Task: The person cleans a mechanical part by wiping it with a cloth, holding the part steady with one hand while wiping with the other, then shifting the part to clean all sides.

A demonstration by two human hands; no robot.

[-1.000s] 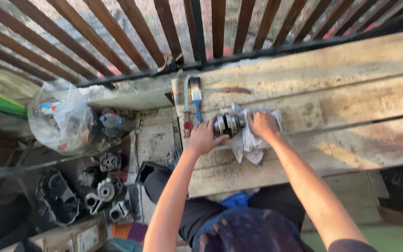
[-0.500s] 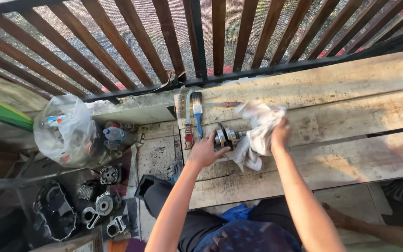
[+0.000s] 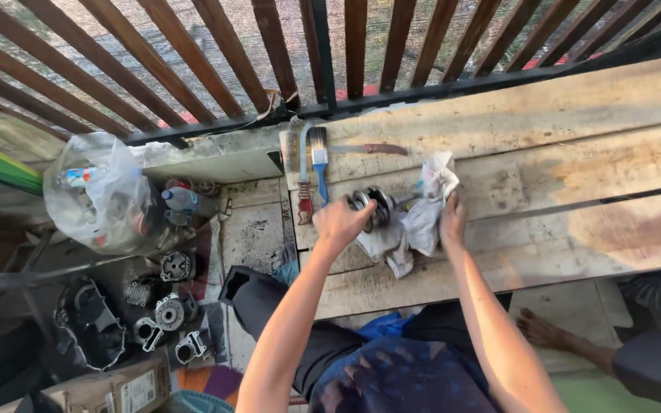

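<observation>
Hands meet on a wooden bench (image 3: 575,160). The left hand (image 3: 342,223) is closed around a round metal part (image 3: 372,205) near the bench's left end. At three o'clock from it, the right hand (image 3: 451,220) presses flat on a white rag (image 3: 415,226) (crumpled, partly under the part). At eleven o'clock lies a blue brush (image 3: 320,162).

Warm daylight from above right — wooden bench (image 3: 545,153) bright; lower left dim; slight edge distortion.
</observation>
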